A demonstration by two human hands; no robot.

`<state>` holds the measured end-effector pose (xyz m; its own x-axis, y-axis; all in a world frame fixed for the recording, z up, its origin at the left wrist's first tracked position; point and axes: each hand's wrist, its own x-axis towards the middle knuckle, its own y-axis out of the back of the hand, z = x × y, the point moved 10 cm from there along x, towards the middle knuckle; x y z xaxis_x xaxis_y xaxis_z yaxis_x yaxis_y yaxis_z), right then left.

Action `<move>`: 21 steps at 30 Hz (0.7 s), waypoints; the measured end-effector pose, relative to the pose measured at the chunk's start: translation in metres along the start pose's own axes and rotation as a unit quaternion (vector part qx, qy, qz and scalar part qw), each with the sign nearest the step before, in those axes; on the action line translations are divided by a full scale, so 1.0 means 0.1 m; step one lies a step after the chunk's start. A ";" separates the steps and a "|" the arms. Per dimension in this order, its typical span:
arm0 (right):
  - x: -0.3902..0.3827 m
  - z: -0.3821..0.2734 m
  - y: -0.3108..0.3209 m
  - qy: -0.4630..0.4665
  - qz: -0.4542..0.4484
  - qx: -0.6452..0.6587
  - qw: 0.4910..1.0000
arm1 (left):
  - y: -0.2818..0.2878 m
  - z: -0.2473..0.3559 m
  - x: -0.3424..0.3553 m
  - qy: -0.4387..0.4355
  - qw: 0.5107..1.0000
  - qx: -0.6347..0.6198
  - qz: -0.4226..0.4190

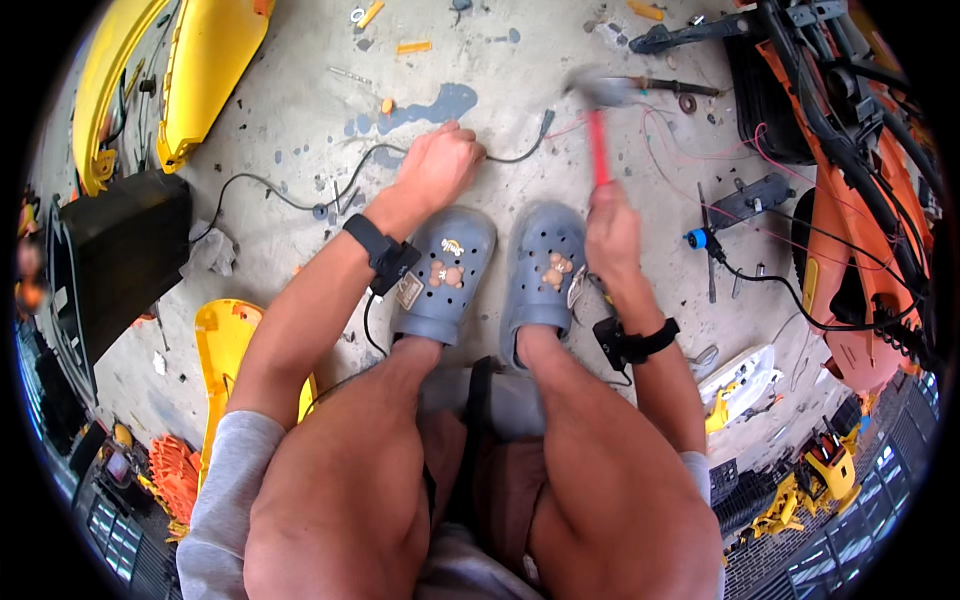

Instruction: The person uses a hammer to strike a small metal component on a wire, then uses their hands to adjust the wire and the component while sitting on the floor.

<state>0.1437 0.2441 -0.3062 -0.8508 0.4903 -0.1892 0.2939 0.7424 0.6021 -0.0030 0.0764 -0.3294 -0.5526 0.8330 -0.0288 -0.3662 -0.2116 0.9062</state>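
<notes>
My left hand (440, 165) is closed in a fist low over the concrete floor. A thin black cable (355, 178) runs into that fist from the left and comes out at its right side. The cable's free end carries a small dark connector (547, 122). In my right hand (612, 235) is a hammer (599, 145) with a red handle, gripped low on the handle. The hammer head is raised away from me and smeared by motion. Between my arms are my grey clogs (455, 265). What my left fingers pinch on the cable is hidden.
Yellow plastic panels (215, 80) and a black panel (130, 265) lie at the left. On the right stand an orange frame (830, 160) and a dark part with a blue connector (697, 239). Thin red wires (690, 185), a screwdriver-like rod (670, 87) and plastic scraps litter the floor (290, 110).
</notes>
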 end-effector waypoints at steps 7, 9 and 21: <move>0.10 -0.49 0.37 -0.072 0.023 0.131 0.988 | -0.01 -0.05 -0.04 0.017 1.000 0.001 -0.004; 0.12 -0.53 0.35 -0.014 0.037 0.078 0.996 | -0.01 -0.06 -0.05 0.017 1.000 -0.004 -0.001; 0.12 -0.39 0.17 -0.011 0.025 0.018 0.999 | -0.06 -0.04 -0.07 0.016 1.000 0.014 -0.017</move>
<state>0.1216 0.2441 -0.2679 -0.8253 0.5363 -0.1768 0.3517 0.7331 0.5821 -0.0003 0.0697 -0.3363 -0.5643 0.8224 -0.0726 -0.3640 -0.1689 0.9160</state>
